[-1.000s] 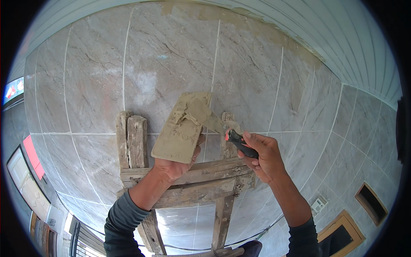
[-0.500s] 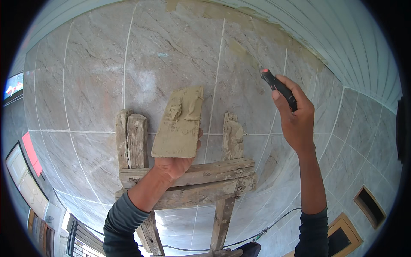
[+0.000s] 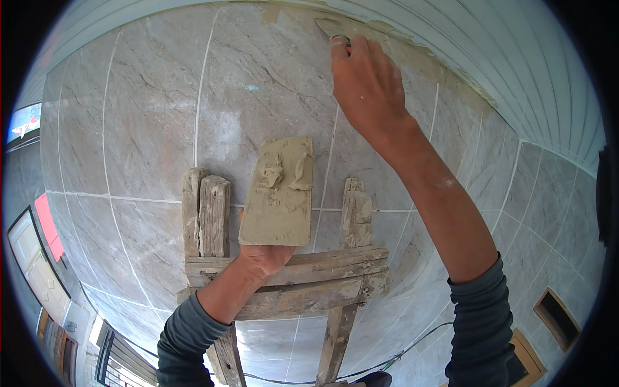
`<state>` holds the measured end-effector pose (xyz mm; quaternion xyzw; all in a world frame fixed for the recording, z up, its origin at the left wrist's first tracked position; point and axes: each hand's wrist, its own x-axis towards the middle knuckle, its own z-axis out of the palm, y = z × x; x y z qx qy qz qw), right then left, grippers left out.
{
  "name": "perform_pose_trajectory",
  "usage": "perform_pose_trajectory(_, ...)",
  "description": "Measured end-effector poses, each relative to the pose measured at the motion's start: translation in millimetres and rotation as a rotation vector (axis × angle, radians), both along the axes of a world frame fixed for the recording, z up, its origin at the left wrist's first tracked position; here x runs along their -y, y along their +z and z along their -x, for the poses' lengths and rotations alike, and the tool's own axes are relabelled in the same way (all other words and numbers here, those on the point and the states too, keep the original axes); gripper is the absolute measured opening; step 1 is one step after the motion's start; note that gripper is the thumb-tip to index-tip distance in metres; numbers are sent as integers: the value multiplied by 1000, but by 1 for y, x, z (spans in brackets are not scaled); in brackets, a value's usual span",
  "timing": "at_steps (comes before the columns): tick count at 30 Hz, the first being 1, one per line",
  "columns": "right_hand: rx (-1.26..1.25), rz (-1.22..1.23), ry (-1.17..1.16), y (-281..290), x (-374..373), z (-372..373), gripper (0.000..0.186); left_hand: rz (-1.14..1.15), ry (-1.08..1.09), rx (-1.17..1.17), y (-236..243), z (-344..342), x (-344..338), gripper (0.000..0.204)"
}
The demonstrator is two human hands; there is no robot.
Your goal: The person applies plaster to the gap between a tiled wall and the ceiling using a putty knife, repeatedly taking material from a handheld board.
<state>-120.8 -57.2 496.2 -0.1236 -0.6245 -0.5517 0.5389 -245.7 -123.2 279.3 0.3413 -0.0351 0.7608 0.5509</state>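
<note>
My left hand is wrapped under a flat rectangular mortar board, holding it up before the tiled wall. Lumps of beige putty sit on its upper half, and a thin smear coats the rest. High on the wall, my right hand is closed round a putty knife; its metal blade lies close along the top of the tiles, and my fingers hide most of the dark handle. Beige putty covers the strip where the tiles meet the ceiling.
Below the board stands a rough wooden frame with uprights and crosspieces. White slatted ceiling panels curve overhead at the right. A black cable runs along low down. At the lower right are a dark wall opening and a wooden frame.
My right hand has swung up and left with the putty knife, from beside the wall to its top edge. The board in my left hand has shifted slightly right in view.
</note>
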Motion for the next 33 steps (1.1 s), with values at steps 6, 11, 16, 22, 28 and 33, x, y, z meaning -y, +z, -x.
perform_pose_trajectory(6,-37,45,70,26,15,-11,12,-58,-6,-47,-8,3,-6,59)
perform_pose_trajectory(11,9,182,265,16,18,-15,15,-21,10,-106,-4,-1,-1,64)
perform_pose_trajectory(16,48,56,362,-12,12,6,23,-114,-108,-62,-1,3,3,40)
perform_pose_trajectory(22,110,-17,186,-29,15,45,28,-217,-2,-25,1,2,2,39)
perform_pose_trajectory(28,141,0,75,31,53,59,20,-211,9,-12,2,2,-2,36)
perform_pose_trajectory(33,147,143,-40,78,103,48,15,-247,-7,-8,5,0,0,35)
